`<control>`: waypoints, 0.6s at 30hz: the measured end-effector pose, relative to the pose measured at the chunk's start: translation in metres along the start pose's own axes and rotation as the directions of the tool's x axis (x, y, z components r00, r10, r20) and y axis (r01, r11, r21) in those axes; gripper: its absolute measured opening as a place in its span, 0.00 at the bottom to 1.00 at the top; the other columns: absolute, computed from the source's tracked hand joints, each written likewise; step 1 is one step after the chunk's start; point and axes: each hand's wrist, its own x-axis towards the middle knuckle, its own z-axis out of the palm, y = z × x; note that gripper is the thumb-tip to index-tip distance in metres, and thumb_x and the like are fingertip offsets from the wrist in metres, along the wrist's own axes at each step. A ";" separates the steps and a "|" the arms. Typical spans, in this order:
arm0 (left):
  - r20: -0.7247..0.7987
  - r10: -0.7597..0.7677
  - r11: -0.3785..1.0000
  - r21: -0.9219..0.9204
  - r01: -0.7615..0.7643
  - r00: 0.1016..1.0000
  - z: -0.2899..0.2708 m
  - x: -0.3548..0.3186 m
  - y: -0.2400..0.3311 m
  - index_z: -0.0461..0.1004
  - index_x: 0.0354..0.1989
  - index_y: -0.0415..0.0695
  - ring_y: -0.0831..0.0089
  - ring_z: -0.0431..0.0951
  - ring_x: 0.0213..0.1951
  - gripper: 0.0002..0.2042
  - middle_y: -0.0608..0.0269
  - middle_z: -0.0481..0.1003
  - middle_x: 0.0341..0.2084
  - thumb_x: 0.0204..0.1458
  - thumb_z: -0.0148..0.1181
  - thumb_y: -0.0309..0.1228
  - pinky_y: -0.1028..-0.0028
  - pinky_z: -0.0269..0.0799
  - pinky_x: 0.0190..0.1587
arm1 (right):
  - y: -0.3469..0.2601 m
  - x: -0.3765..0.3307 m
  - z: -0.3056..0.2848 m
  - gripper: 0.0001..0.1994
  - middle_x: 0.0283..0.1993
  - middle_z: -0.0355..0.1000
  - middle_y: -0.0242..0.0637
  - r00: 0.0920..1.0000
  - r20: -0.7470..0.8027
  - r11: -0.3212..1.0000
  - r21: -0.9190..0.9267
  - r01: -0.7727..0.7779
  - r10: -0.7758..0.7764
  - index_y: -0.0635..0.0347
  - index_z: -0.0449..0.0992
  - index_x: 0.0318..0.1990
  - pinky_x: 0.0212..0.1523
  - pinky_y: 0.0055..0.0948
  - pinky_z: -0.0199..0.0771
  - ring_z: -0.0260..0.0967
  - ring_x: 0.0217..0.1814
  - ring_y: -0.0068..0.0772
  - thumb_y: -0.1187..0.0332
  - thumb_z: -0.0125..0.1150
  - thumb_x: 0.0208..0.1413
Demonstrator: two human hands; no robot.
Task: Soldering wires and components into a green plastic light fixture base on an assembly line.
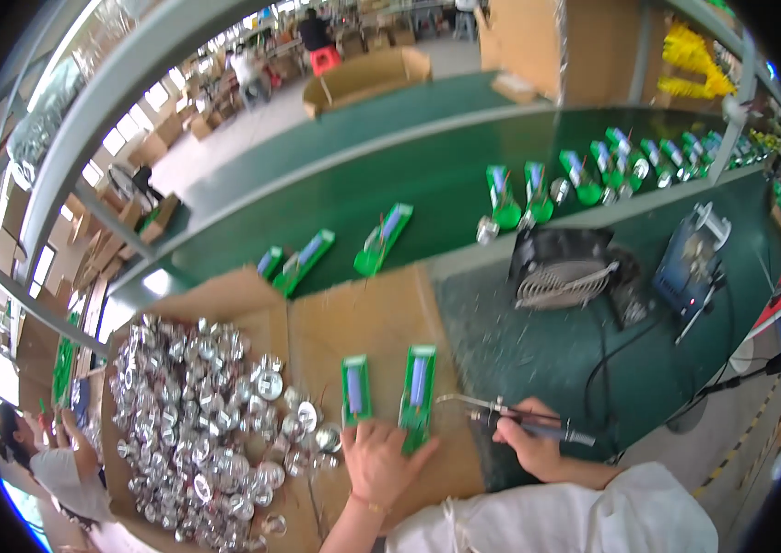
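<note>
Two narrow green circuit boards lie side by side on the cardboard before me, each carrying a pale purple cylinder: a left board point(355, 387) and a right board point(419, 392). My left hand point(379, 465) reaches over their near ends; its thumb and forefinger straddle the right board's lower end, and the other fingertips rest by the left board. A soldering iron point(538, 426) with a thin bent metal tube along its front is gripped in my right hand point(530, 442). Its tip points left, close to the right board.
Shiny silver round parts point(197, 415) heap up in a cardboard box at left, some spilling toward my left hand. Beyond, a green conveyor belt point(446, 198) carries several similar boards. A black fan point(561, 267) and blue soldering station point(685, 267) stand at right. A person point(63, 470) works far left.
</note>
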 end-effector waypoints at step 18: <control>-0.106 -0.067 0.983 0.162 0.084 0.992 0.006 0.167 -0.035 0.72 0.47 0.48 0.60 0.68 0.50 0.23 0.57 0.70 0.47 0.43 0.61 0.44 0.62 0.62 0.51 | 0.000 0.022 -0.047 0.07 0.23 0.72 0.38 0.976 -0.220 0.999 -0.050 -0.012 0.001 0.67 0.68 0.32 0.25 0.21 0.70 0.69 0.24 0.22 0.73 0.59 0.50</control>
